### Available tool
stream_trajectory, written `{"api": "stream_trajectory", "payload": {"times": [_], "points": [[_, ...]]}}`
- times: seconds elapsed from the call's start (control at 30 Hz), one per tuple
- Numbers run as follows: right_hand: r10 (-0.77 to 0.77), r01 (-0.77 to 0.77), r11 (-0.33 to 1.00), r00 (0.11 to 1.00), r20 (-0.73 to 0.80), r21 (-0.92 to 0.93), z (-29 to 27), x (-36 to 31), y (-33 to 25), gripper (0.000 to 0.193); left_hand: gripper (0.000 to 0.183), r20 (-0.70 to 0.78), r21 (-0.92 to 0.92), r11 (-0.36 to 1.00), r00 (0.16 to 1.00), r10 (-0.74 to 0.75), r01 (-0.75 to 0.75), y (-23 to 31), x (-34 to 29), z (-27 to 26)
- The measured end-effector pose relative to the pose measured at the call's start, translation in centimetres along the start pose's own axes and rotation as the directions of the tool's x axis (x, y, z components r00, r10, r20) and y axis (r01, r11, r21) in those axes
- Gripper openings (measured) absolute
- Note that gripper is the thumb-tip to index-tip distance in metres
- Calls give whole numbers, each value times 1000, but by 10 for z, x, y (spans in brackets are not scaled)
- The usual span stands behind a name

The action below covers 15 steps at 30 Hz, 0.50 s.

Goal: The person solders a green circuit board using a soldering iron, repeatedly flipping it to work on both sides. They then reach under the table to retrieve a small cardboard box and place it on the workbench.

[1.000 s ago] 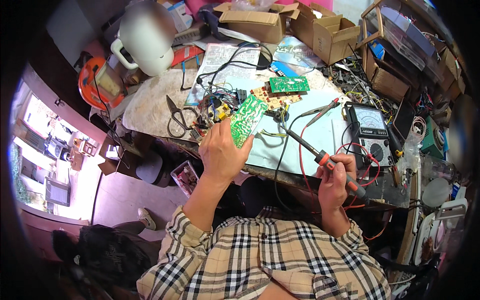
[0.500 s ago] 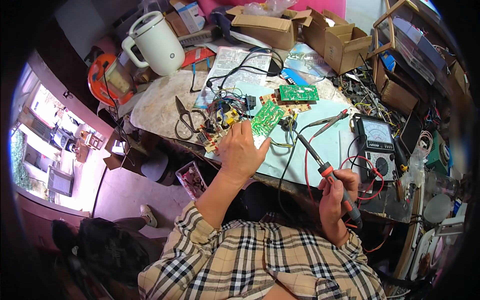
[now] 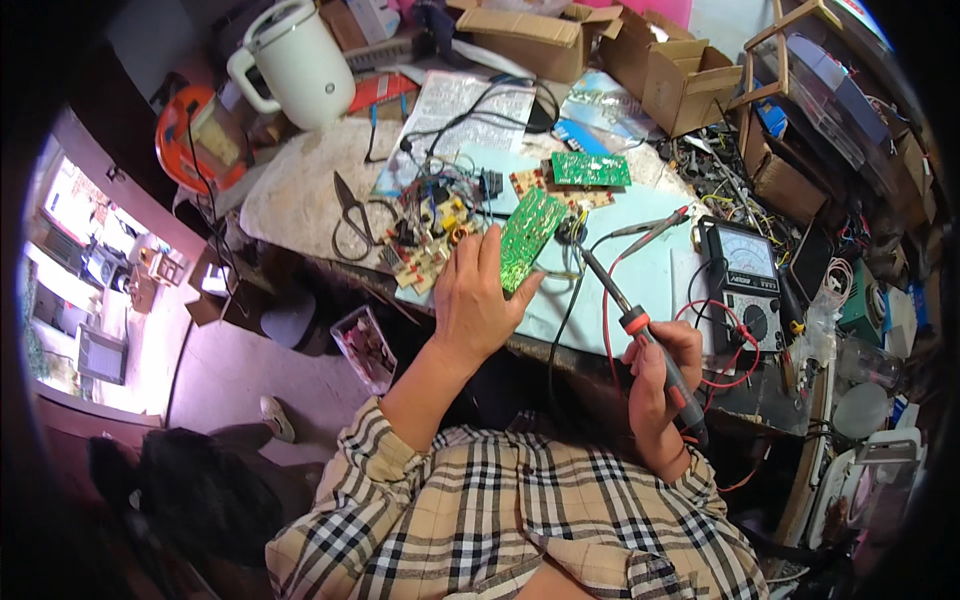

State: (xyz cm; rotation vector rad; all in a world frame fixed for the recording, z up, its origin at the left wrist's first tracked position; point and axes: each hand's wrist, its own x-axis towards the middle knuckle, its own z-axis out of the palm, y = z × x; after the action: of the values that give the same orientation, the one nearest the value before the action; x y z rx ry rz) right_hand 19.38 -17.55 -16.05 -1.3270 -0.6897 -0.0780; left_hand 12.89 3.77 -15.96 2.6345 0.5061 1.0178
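One palm-down left hand (image 3: 478, 303) seemingly pinches the green board (image 3: 533, 232).

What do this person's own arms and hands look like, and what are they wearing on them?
The left hand and right hand are both ungloved. The shirt sleeves are loose, in a tan plaid crossed by black and white bands, and end partway along the forearms, leaving the wrists uncovered.

Left hand (image 3: 472, 298) extends forward, back uppermost, thumb (image 3: 525, 292) spread; right hand (image 3: 657, 372) curls in a grip.
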Motion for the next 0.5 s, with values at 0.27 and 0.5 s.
{"api": "stream_trajectory", "payload": {"times": [0.27,0.5], "points": [[-10,12,1000,994,111,-22,4,-2,0,15,50,-216,-54,998,976,18,-30,-23,-51,-34],[-58,78,990,985,161,-118,11,-1,4,15,36,-181,-124,991,981,-63,41,-38,-119,-45]]}}
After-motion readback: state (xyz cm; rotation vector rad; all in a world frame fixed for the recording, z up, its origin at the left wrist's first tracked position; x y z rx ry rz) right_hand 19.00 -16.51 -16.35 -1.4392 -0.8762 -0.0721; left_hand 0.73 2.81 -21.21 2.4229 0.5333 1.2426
